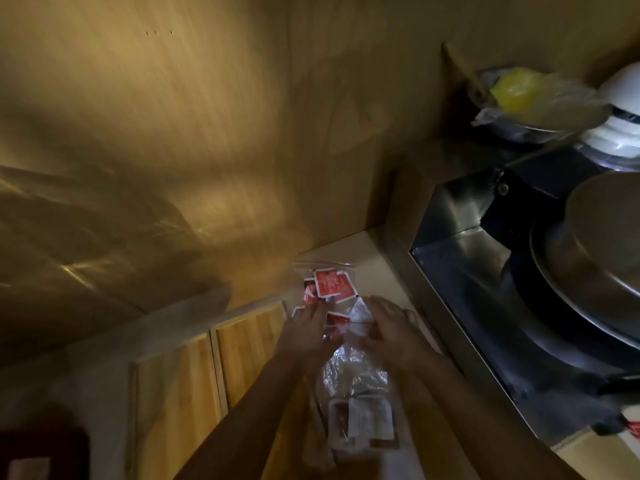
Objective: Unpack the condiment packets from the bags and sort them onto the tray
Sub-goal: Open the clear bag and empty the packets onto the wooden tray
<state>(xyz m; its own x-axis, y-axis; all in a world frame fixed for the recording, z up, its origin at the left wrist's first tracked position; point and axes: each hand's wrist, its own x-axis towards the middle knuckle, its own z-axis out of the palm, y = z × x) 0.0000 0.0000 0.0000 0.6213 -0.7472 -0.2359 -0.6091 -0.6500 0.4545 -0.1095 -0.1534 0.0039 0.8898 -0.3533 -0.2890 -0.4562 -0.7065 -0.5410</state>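
Frame blurry, dim. Both hands over clear zip bag (323, 289) of red ketchup packets (330, 285) on counter (374, 258), approx 5 o'clock. L hand (306, 329) fingers spread flat on bag. R hand (389, 327) spread alongside; grip can't tell. 2nd crinkled plastic bag (353, 372) nearer, btwn forearms. Wooden tray (214, 362) at 7 o'clock, beside bags.

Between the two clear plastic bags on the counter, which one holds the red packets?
The far clear bag, under both hands' fingertips, holds the red packets. The near bag, between the forearms, shows pale and dark packets.
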